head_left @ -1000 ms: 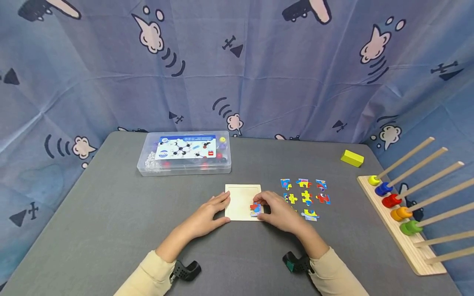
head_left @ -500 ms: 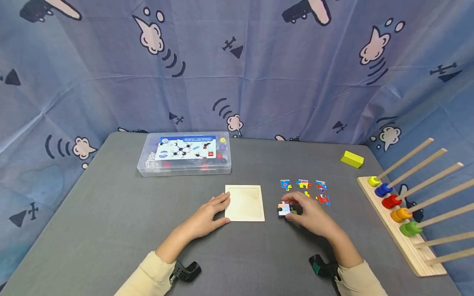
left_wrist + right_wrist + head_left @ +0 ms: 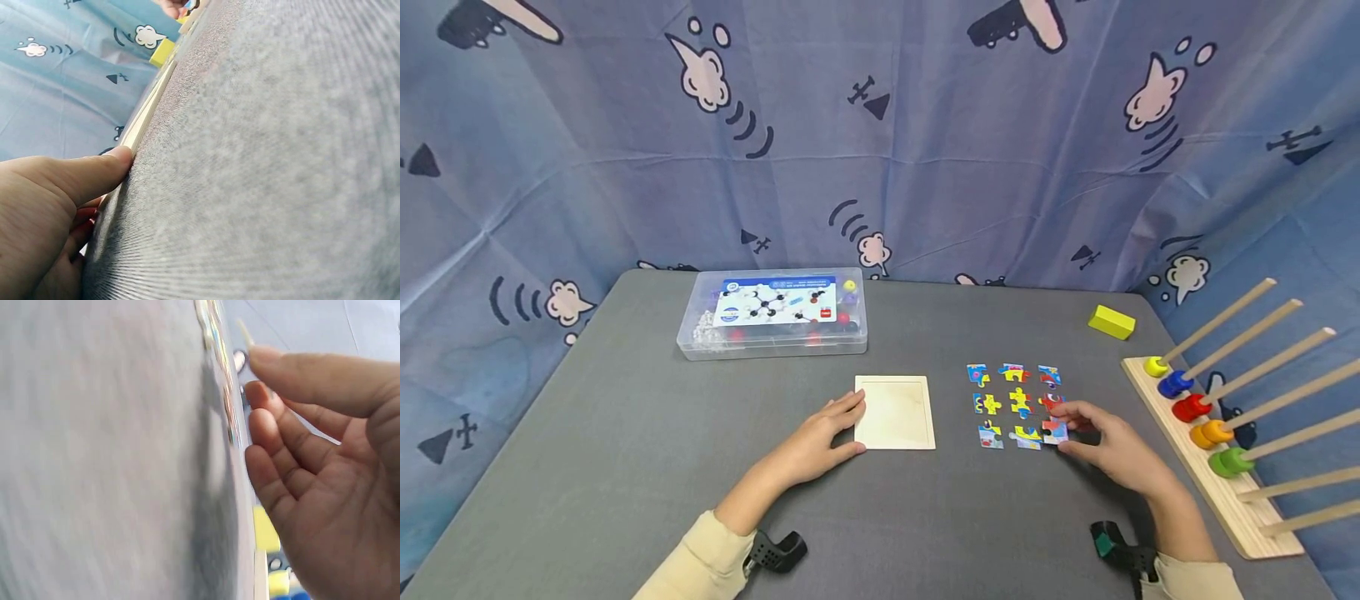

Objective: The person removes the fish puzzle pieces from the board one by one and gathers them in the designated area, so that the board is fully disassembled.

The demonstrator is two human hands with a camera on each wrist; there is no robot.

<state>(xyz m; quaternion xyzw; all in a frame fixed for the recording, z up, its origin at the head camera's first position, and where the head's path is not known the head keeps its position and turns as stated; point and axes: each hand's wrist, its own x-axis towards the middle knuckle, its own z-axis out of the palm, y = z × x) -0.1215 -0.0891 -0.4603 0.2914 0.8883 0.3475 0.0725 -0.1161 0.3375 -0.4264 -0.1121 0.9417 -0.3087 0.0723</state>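
Observation:
My right hand (image 3: 1108,446) pinches a jigsaw puzzle piece (image 3: 1055,431) between thumb and fingertips, low over the lower right of a grid of colourful pieces. Edge-on, the held piece (image 3: 245,331) shows as a thin strip in the right wrist view. Around it are a red piece (image 3: 1049,402), partly behind the fingers, and a blue-yellow piece (image 3: 1026,437). My left hand (image 3: 816,437) rests at the left side of a square wooden puzzle tray (image 3: 892,412). In the left wrist view its thumb (image 3: 119,159) touches the tray's near corner.
A clear plastic box (image 3: 775,342) with a molecule-model label stands behind the tray. A yellow block (image 3: 1112,322) lies at the back right. Along the right edge, a wooden peg stand (image 3: 1213,467) with coloured rings has tall rods leaning outward.
My right hand has moved rightward from the tray, past the lower-left puzzle piece, carrying a piece to the lower right of the grid. The left hand has stayed in place.

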